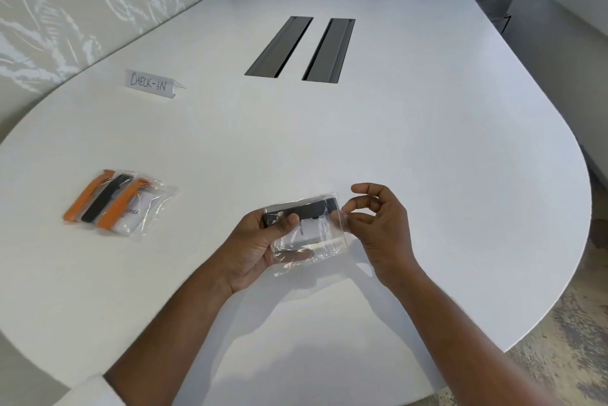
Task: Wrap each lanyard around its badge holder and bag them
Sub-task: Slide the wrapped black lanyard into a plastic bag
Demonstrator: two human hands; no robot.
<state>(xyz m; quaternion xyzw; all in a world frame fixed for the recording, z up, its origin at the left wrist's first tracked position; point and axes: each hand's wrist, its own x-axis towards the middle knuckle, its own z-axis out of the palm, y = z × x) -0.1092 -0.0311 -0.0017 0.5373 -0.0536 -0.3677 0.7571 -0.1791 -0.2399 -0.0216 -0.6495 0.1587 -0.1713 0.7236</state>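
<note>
A clear bag (309, 234) holding a badge holder wrapped in a black lanyard (296, 213) hangs just above the worktop (427, 142) — the left hand (260, 244) grips its left end, the right hand (378, 224) pinches its right edge. Three bagged bundles (115, 205) lie well to the left, near a "CHECK-IN" card (149, 83).

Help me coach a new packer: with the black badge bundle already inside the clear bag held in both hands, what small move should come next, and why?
Probably close the bag's open end. The left hand grips the clear bag with the black-wrapped badge inside, and the right hand pinches its right edge. It could then join the finished bags on the table.
</note>
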